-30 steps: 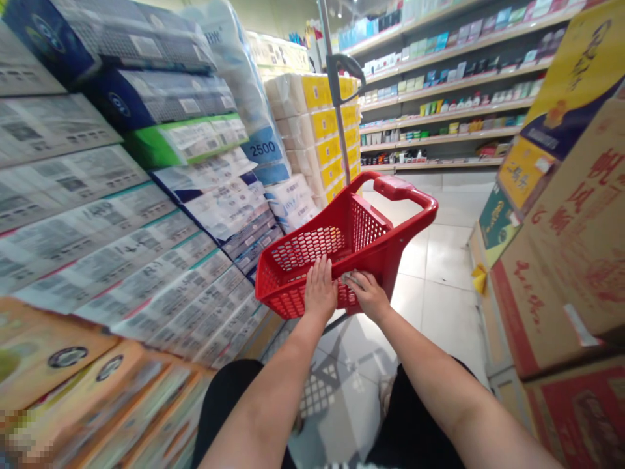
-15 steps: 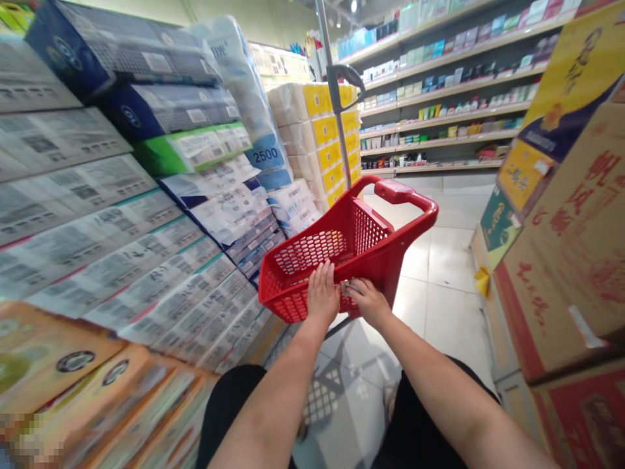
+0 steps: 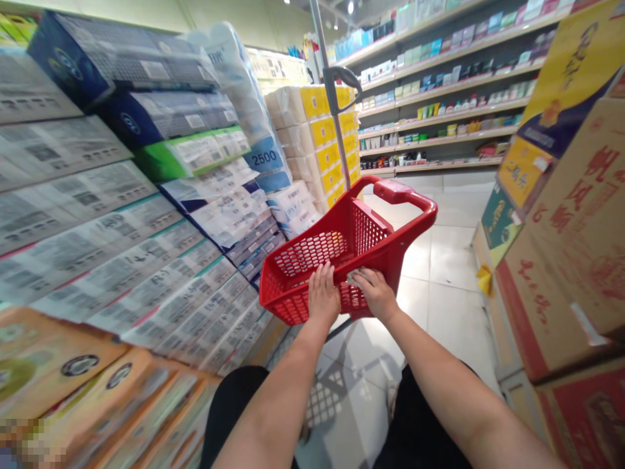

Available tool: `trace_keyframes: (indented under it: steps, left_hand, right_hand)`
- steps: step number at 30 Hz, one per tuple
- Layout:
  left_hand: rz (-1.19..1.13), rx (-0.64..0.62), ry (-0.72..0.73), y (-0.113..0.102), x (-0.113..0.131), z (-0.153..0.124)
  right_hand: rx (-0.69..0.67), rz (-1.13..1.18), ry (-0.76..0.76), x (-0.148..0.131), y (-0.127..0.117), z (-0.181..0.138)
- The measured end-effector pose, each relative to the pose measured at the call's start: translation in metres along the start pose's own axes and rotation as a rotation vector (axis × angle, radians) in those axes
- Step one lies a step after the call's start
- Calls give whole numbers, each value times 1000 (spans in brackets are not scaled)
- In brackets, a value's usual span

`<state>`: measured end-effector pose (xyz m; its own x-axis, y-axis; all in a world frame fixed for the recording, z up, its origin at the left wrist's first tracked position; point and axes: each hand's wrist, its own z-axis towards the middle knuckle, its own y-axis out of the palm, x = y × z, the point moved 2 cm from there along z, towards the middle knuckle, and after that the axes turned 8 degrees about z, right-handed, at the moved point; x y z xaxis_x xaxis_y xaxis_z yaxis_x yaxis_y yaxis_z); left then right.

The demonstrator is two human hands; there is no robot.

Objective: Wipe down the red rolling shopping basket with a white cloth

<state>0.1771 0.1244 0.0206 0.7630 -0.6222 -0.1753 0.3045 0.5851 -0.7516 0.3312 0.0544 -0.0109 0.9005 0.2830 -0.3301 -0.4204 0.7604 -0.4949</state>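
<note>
A red plastic shopping cart [image 3: 415,215] with perforated walls stands in front of me, its basket bare inside. My left hand [image 3: 323,293] is over the near rim of the basket, fingers together and reaching across it; the thumb is hidden. To its right, my right hand [image 3: 378,293] has its fingers bent around a small greyish cloth [image 3: 358,278]. That cloth presses against the outside of the near wall, close to the rim. Part of the cloth is covered by the fingers.
Stacked tissue packs [image 3: 161,260] rise close on the left, with yellow-and-white packs [image 3: 317,140] beyond. A metal pole [image 3: 342,146] with a black handle stands behind the cart. Cardboard boxes [image 3: 551,286] line the right side. Stocked shelves [image 3: 439,111] fill the back, past white floor tiles [image 3: 449,260].
My right hand has moved a little to the right along the cart's near wall with the cloth, away from my left hand. My left hand and the cart have hardly moved.
</note>
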Motion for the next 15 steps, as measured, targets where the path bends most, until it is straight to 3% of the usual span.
trace_keyframes:
  steps: [2,9,15]
  left_hand:
    - [-1,-1,0,0,0,0]
    - [1,17,8,2,0,0]
    - [-7,25,5,3,0,-1]
  right_hand:
    - [-53,11,-35,-2,2,0]
    - [-48,-17,4,-5,4,-2]
    - [161,9,92,5,-5,1]
